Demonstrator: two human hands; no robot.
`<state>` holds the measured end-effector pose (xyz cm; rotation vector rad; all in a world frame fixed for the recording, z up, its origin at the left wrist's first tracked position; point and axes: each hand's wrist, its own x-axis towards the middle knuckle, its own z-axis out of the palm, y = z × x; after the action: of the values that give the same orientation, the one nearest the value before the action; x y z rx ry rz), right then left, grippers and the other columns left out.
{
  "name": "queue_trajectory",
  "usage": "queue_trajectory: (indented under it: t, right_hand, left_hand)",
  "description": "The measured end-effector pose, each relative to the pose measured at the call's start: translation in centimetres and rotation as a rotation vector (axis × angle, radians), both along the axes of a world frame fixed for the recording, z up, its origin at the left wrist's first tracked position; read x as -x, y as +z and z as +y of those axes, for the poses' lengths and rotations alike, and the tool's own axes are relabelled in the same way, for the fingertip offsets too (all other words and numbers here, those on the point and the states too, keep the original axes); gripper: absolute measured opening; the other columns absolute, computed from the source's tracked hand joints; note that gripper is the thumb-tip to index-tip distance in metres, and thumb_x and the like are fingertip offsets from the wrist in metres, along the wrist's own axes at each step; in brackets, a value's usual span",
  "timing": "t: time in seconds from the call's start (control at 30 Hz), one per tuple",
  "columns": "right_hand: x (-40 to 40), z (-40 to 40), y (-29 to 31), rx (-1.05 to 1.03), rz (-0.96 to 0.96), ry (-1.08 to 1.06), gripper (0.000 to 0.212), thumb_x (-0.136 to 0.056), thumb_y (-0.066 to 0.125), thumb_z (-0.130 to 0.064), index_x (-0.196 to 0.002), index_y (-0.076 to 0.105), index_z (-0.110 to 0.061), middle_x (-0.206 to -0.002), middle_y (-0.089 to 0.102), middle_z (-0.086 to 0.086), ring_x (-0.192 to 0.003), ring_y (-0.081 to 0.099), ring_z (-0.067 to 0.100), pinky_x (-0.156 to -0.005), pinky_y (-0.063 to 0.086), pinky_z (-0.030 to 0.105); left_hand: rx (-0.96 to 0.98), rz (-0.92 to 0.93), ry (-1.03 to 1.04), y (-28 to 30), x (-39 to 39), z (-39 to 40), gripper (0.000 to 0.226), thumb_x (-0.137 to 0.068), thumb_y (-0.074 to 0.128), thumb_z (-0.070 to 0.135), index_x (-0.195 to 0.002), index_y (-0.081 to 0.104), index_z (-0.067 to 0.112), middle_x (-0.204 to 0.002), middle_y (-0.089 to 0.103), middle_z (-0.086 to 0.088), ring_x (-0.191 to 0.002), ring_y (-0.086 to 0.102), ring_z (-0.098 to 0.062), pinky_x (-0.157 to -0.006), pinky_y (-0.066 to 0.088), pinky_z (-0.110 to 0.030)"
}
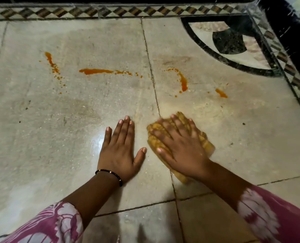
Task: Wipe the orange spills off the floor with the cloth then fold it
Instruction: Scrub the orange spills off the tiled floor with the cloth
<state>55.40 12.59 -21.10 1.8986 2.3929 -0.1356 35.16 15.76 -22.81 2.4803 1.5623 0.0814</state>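
Observation:
A yellow-orange cloth lies bunched on the pale stone floor, and my right hand presses flat on top of it, blurred by motion. My left hand rests palm-down on the bare floor just left of the cloth, fingers spread, holding nothing. Orange spills streak the tiles beyond both hands: a curved streak at the far left, a long smear in the middle, a curved streak to the right and a small blot further right. Small droplets surround them.
A patterned diamond border runs along the far edge and down the right side. A black-rimmed inlay fills the far right corner. Dark grout lines cross the floor. Pink patterned sleeves cover both forearms.

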Motion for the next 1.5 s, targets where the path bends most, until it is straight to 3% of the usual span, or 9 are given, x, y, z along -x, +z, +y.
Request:
queue_trajectory:
  t: [0.13,0.3,0.47,0.67,0.93,1.1,1.23,1.37,1.5]
  right_hand:
    - [-7.3,-4.1,0.0,0.036,-0.031,-0.213,0.061,-0.088,0.019,-0.062,-0.145,0.022,-0.04,-0.156,0.023,0.0,-0.144,0.012,0.028,-0.111,0.011,0.06]
    - [-8.0,1.9,0.3,-0.01,0.031,-0.606,0.061,-0.087,0.016,-0.058,-0.145,0.017,-0.04,-0.157,0.016,-0.001,-0.143,0.007,0.03,-0.109,0.008,0.063]
    - [-1.3,3.9,0.3,0.045,0.031,-0.318,0.066,-0.087,0.008,-0.055,-0.149,0.012,-0.032,-0.159,0.012,0.0,-0.145,0.002,0.03,-0.108,0.002,0.063]
    - [-2.7,-6.9,0.1,0.085,-0.005,0.018,0.06,-0.092,0.021,-0.06,-0.147,0.021,-0.037,-0.154,0.029,0.0,-0.143,0.016,0.027,-0.112,0.009,0.059]
    - [-8.7,0.3,0.4,-0.033,0.032,-0.523,0.063,-0.087,0.024,-0.057,-0.145,0.021,-0.034,-0.153,0.025,-0.001,-0.141,0.013,0.029,-0.109,0.011,0.06]
    - [-2.3,3.2,0.3,0.049,0.061,-0.201,0.069,-0.088,0.015,-0.058,-0.15,0.008,-0.028,-0.157,0.017,0.002,-0.144,0.007,0.03,-0.109,0.001,0.058]
    - [-1.4,-3.0,0.3,0.056,0.037,0.043,0.064,-0.09,0.023,-0.057,-0.147,0.024,-0.028,-0.153,0.03,0.002,-0.14,0.018,0.028,-0.11,0.003,0.052]
    - [-7.2,-6.8,0.5,0.062,0.017,-0.11,0.063,-0.087,0.028,-0.058,-0.143,0.028,-0.03,-0.147,0.038,0.006,-0.135,0.027,0.03,-0.107,0.015,0.057]
    - [-9.4,-1.6,0.7,-0.026,-0.019,-0.438,0.064,-0.087,0.021,-0.057,-0.142,0.029,-0.025,-0.143,0.034,0.014,-0.126,0.029,0.033,-0.098,0.023,0.054]
  left_hand:
    - [-0.008,-0.008,0.003,-0.1,-0.1,0.0,0.077,-0.09,0.02,0.056,-0.149,0.012,0.008,-0.158,0.007,-0.007,-0.145,0.002,-0.019,-0.116,-0.001,-0.043]
    - [0.004,-0.003,0.01,-0.1,-0.1,0.0,0.077,-0.09,0.02,0.056,-0.149,0.012,0.008,-0.158,0.007,-0.008,-0.146,0.001,-0.019,-0.117,-0.002,-0.044]
    - [0.004,0.001,0.01,0.1,-0.2,0.0,0.078,-0.089,0.02,0.057,-0.149,0.012,0.008,-0.158,0.008,-0.007,-0.146,0.002,-0.019,-0.117,-0.003,-0.041]
    - [0.005,-0.025,0.008,0.1,0.0,0.0,0.078,-0.089,0.022,0.057,-0.149,0.013,0.008,-0.158,0.008,-0.007,-0.146,0.002,-0.019,-0.117,-0.005,-0.04]
    - [0.007,-0.033,0.016,0.2,-0.1,0.0,0.078,-0.089,0.023,0.057,-0.15,0.011,0.009,-0.159,0.006,-0.006,-0.146,0.0,-0.018,-0.117,-0.006,-0.039]
    - [0.007,-0.025,0.008,0.4,-0.1,0.0,0.078,-0.09,0.023,0.057,-0.15,0.009,0.01,-0.159,0.005,-0.006,-0.146,0.0,-0.017,-0.117,-0.008,-0.038]
    - [0.004,-0.033,0.007,0.5,-0.1,-0.1,0.077,-0.089,0.024,0.056,-0.15,0.011,0.009,-0.159,0.008,-0.007,-0.146,0.002,-0.018,-0.116,-0.009,-0.037]
    - [-0.002,-0.041,0.011,0.3,-0.1,-0.1,0.077,-0.09,0.025,0.056,-0.15,0.011,0.009,-0.159,0.007,-0.006,-0.146,0.0,-0.018,-0.117,-0.009,-0.038]
    - [0.002,-0.037,0.014,0.3,-0.1,-0.1,0.077,-0.09,0.025,0.056,-0.15,0.01,0.009,-0.159,0.006,-0.006,-0.146,0.0,-0.018,-0.117,-0.006,-0.04]
